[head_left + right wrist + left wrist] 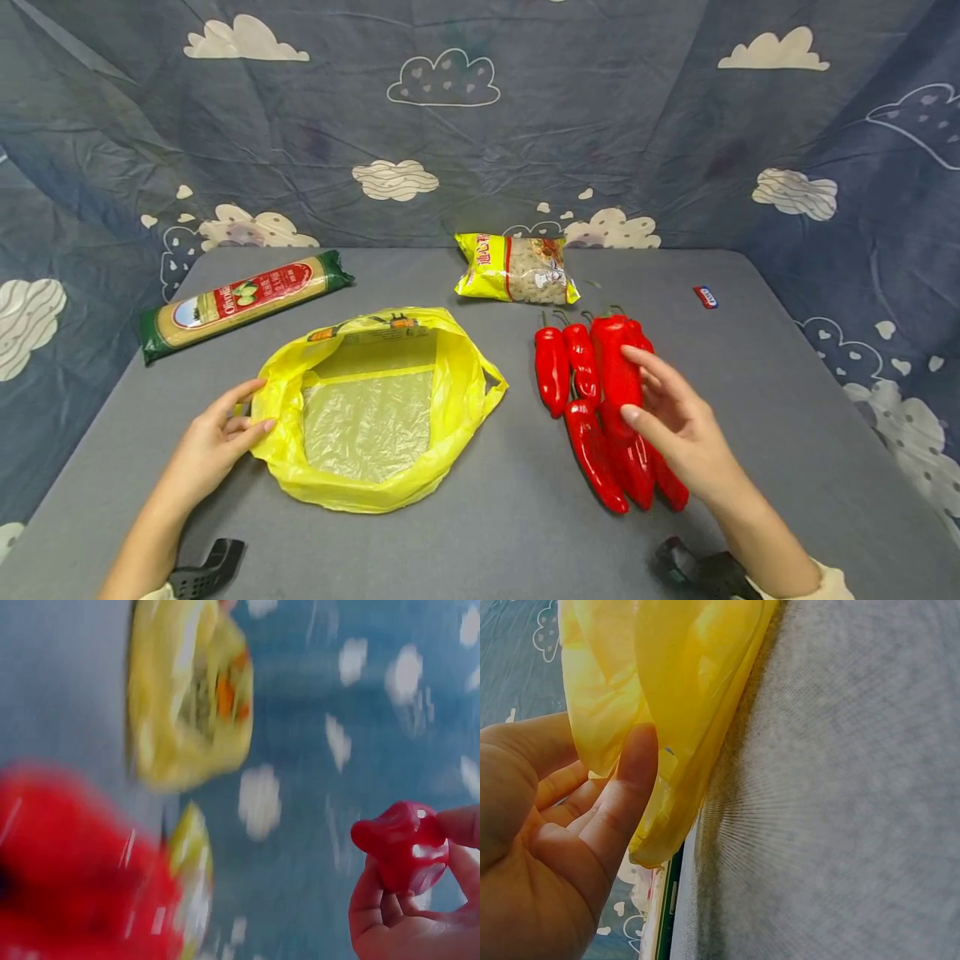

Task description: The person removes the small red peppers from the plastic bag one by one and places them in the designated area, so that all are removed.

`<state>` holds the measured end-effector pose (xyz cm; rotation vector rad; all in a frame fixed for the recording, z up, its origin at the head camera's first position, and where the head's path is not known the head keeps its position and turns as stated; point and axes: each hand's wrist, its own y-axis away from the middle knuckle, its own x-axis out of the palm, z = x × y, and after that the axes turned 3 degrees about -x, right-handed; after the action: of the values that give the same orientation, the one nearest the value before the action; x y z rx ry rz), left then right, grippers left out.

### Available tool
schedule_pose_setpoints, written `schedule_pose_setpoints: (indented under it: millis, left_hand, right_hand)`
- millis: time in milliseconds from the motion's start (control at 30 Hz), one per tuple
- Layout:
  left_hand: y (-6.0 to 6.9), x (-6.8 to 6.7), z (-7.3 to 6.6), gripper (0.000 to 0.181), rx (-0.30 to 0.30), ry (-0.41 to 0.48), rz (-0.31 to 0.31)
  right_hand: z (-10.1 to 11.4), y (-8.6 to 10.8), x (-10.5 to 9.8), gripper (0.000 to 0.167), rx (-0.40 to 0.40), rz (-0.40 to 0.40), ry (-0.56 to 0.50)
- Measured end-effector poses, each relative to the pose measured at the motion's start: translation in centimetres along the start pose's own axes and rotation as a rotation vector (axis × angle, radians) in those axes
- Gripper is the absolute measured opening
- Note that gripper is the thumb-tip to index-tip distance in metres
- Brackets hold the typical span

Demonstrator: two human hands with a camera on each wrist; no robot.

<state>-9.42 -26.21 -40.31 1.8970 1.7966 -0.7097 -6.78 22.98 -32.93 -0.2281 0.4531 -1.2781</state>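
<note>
My left hand (212, 450) pinches the left rim of a yellow plastic bag (382, 497), whose wide mouth faces up. The left wrist view shows the thumb pressing the bag's thin film (697, 682) against the fingers. My right hand (692, 433) grips a long red pepper (619, 379) between thumb and fingers, above the other peppers. In the right wrist view this pepper (409, 847) appears end-on, raised off the table. Several more red peppers (552, 371) with green stems lie in two rows below it, partly hidden by the held one and the hand.
A long pack of spaghetti (243, 304) lies slantwise at the back left. A yellow and clear packet of pale pieces (517, 268) lies at the back middle. A small red and blue label (706, 297) lies at the back right. Patterned cloth (480, 125) hangs around the table.
</note>
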Motion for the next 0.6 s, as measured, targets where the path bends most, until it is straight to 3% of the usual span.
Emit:
schedule_pose_setpoints:
  millis: [167, 300, 400, 600]
  left_hand:
    - [0.0, 0.0, 0.0, 0.059, -0.003, 0.005, -0.001]
    - [0.1, 0.0, 0.0, 0.059, -0.005, 0.002, -0.006]
    - [0.1, 0.0, 0.0, 0.058, 0.002, -0.002, -0.008]
    - [0.0, 0.0, 0.0, 0.058, 0.010, -0.014, -0.012]
  right_hand:
    - [-3.3, 3.3, -5.1, 0.060, 0.086, -0.166, 0.021]
    - [-6.1, 5.4, -7.9, 0.060, 0.194, -0.226, 0.014]
    - [-6.9, 6.3, -9.0, 0.060, 0.276, -0.201, 0.018]
    - [-7.3, 7.2, -10.4, 0.061, 0.510, -0.020, 0.261]
